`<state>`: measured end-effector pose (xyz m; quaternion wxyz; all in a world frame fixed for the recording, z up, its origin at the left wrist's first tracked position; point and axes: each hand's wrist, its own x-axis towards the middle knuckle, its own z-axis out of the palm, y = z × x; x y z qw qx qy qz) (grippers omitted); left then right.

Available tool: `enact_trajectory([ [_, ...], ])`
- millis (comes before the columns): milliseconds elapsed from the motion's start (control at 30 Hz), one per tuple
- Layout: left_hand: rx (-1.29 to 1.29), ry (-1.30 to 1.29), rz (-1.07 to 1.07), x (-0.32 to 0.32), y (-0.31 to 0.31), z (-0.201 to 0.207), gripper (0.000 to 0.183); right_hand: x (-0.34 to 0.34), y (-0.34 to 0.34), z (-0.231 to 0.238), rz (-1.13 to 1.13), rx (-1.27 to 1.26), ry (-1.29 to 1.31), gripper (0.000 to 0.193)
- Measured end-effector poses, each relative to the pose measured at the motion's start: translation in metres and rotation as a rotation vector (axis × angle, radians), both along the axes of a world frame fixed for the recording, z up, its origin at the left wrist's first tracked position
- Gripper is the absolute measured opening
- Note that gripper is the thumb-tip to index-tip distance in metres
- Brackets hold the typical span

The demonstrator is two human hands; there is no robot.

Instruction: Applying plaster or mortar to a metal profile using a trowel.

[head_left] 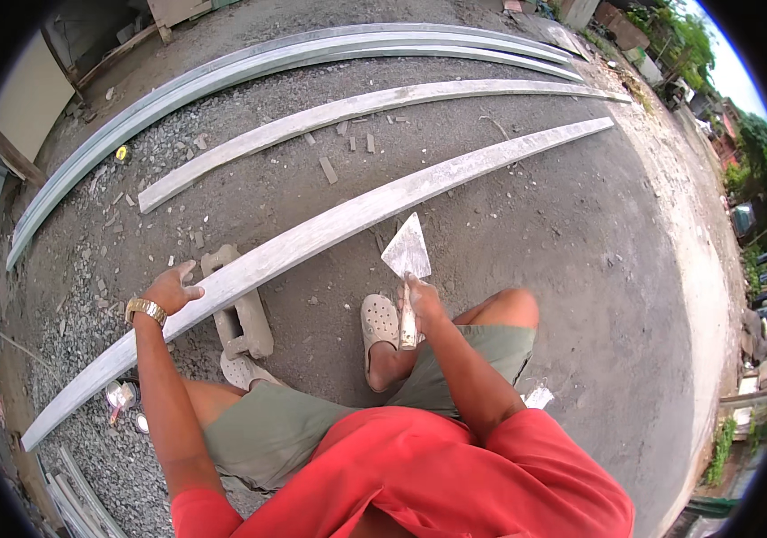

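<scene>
A long, flat, pale grey bar point(303, 240) runs slantwise from the lower left to the upper right. My left hand point(171, 289), with a gold watch on its wrist, grips the bar's far edge, thumb on the top face and fingers over the far side. Under the bar a hollow concrete block point(253, 325) stands on the ground, partly covered by it. My right hand point(423, 300) is closed round the handle of a pointed trowel point(407, 251). The trowel's whitish, smeared blade points away from me, just short of the bar and apart from it.
Beyond lie another pale bar point(347, 108) and a bundle of long metal bars point(249, 72). An open can point(121, 394) stands on gravel at the left. A yellow roll point(121, 153) and several small grey chips lie about. My clog point(378, 323) rests near the trowel.
</scene>
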<state>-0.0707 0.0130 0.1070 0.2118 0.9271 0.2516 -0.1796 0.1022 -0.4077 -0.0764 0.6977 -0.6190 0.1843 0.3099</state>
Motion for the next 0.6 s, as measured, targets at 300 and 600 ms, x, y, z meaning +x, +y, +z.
enact_trajectory([
  [300,0.042,0.056,-0.101,0.018,0.014,-0.041,0.079,-0.004,-0.041,-0.050,-0.133,0.141,-0.013,0.029],
  [600,0.029,0.128,-0.072,0.051,0.045,-0.087,0.077,0.017,-0.050,-0.023,-0.148,0.198,-0.108,0.036],
])
